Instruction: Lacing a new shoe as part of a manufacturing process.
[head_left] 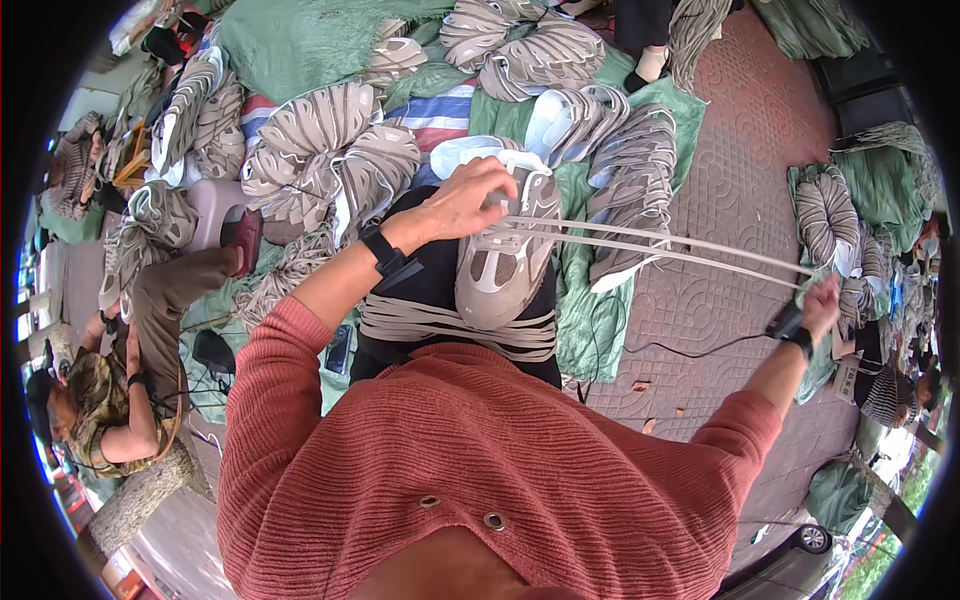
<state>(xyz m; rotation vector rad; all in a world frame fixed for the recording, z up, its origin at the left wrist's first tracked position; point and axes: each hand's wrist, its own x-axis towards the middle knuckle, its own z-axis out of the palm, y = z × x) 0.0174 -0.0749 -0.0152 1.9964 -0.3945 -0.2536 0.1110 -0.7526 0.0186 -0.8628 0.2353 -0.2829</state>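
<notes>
Paving (740,130) spreads below laces (640,233) clamped in the right grip (822,303), the shoe (497,283) lying under the left grip (468,198), hold unclear.

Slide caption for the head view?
Right hand holds pale laces taut from a grey-brown shoe, left hand over it, shoe bundles beyond.

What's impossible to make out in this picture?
In the head view:
- Ends of the laces: covered by the right hand.
- What the left hand touches underneath: covered by the hand itself.
- Sole of the shoe: turned away, behind its upper.
- Details of what the seated worker handles: too small.
</notes>
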